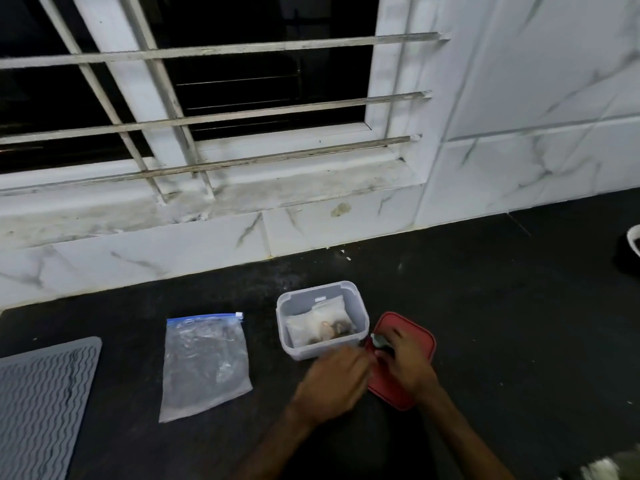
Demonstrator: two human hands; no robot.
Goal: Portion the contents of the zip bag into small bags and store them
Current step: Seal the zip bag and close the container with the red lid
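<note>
Small bag (379, 341) pinched over red lid (420, 344), just beside tub (323, 351).
Right hand (408, 358) grip closed on it; left hand (334, 379) blurred, grip unreadable. Zip bag (206, 365) flat on bench (519, 306), apart. Likely slip: unsealed mouth, spilled contents.

Container (311, 349): translucent plastic, smooth. Lid (382, 384) right of container: red plastic, smooth. Zip bag (204, 365) left of container: clear crinkled plastic film, glossy. Mat (41, 393) further left: grey, ribbed, matt. Counter (502, 306) beneath: dark, speckled, matt. Tiles (519, 161) behind container: white marbled, glossy. Window bars (242, 114): dull metal.
</note>
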